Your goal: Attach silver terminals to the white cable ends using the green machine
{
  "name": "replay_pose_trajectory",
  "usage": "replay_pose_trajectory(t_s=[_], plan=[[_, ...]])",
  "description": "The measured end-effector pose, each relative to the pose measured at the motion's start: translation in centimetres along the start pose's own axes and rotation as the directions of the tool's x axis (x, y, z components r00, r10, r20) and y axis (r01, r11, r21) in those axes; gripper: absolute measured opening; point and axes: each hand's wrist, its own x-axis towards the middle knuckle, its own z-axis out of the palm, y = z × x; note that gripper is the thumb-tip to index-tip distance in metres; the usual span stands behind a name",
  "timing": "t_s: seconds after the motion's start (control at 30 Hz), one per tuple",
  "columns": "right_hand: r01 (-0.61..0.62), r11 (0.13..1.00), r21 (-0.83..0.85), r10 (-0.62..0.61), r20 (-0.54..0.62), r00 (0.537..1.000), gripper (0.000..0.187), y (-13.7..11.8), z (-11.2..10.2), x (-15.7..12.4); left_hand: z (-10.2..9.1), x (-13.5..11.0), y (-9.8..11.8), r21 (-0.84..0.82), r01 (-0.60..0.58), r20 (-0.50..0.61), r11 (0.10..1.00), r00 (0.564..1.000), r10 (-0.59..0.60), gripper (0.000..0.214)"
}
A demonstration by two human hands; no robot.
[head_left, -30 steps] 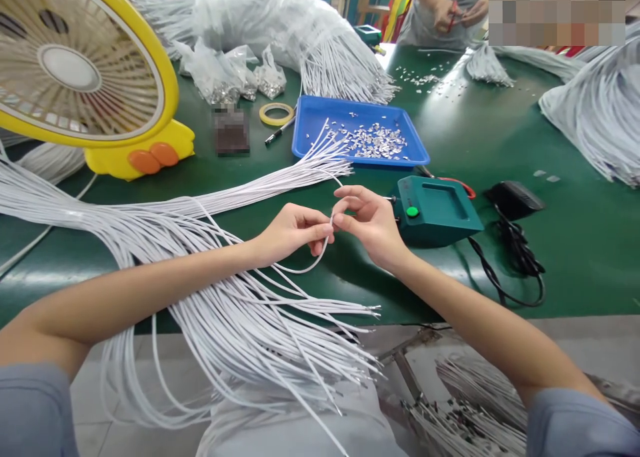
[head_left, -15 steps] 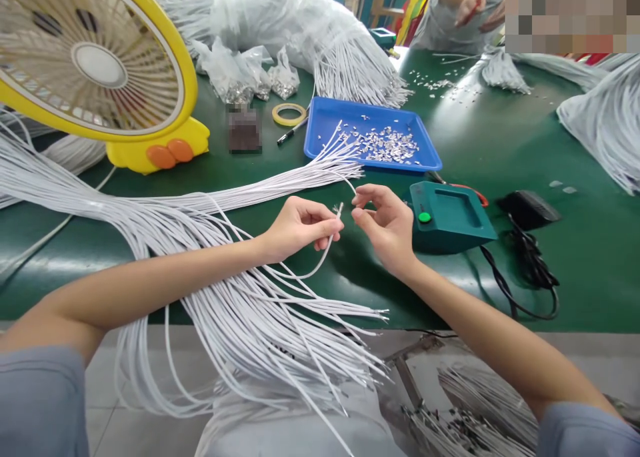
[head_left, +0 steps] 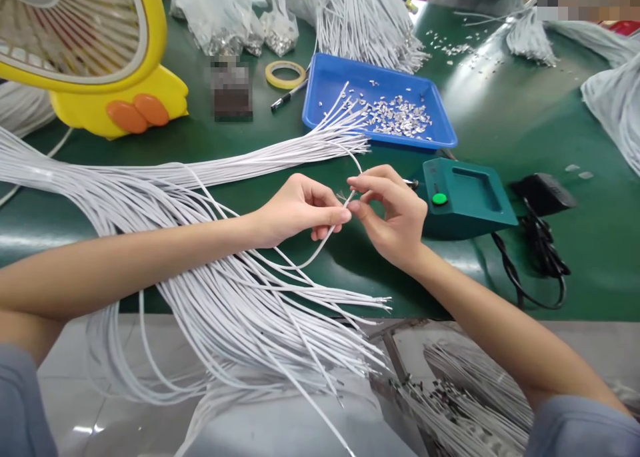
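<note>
My left hand (head_left: pixel 300 212) pinches a thin white cable (head_left: pixel 321 245) just below its end, with fine loose strands sticking out beside the fingertips. Closed on the tip of that same cable are the thumb and forefinger of my right hand (head_left: pixel 395 214), touching the left fingertips. The cable sags back to a thick bundle of white cables (head_left: pixel 240 304) hanging over the table's front edge beneath my left forearm. A second fan of white cables (head_left: pixel 280 152) lies behind my hands, its tips at the blue tray (head_left: pixel 311 104).
Small metal pieces (head_left: pixel 397 115) lie in the tray. Right of my right hand stands a green device (head_left: pixel 467 200) with a green button, beside a black adapter (head_left: pixel 545 194) and cord. A yellow fan (head_left: pixel 160 44), a tape roll (head_left: pixel 285 75) and a pen (head_left: pixel 287 98) are at the left and back.
My right hand has moved in to the left and now grips the cable's tip, which stood free before. The view has shifted, so the table things appear higher.
</note>
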Motion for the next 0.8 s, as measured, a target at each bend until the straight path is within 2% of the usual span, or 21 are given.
replay_pose_trajectory(t_s=[0.2,0.37,0.47,0.53,0.6,0.7,0.8], plan=[[0.107,0.992,-0.061,-0.112,-0.098,0.989,0.014,0.36,0.36,0.07,0.09,-0.05,0.21,-0.010,0.034,0.002,0.999,0.999,-0.034,0.034],[0.075,0.992,-0.100,-0.088,-0.132,0.987,0.008,0.32,0.42,0.07,0.34,-0.06,0.44,-0.022,0.037,-0.038,0.999,0.999,-0.037,0.034],[0.053,0.996,-0.069,-0.062,-0.139,0.988,0.005,0.09,0.44,0.06,0.40,-0.07,0.38,-0.027,0.017,-0.050,1.000,0.999,-0.018,0.031],[0.007,1.000,0.009,-0.006,-0.131,0.991,0.008,-0.09,0.44,0.08,0.42,-0.08,0.35,-0.030,0.007,-0.050,1.000,0.999,-0.008,0.029],[-0.095,0.986,0.135,0.111,-0.116,0.987,0.009,-0.19,0.42,0.13,0.46,-0.08,0.38,-0.030,0.006,-0.054,1.000,0.998,-0.008,0.026],[-0.254,0.905,0.340,0.292,-0.064,0.954,0.014,-0.13,0.31,0.29,0.53,-0.06,0.46,-0.009,0.010,-0.072,1.000,0.997,-0.010,0.023],[-0.332,0.821,0.465,0.376,-0.002,0.927,0.023,-0.07,0.24,0.47,0.56,-0.03,0.43,0.017,0.001,-0.085,1.000,0.996,0.001,0.019]])
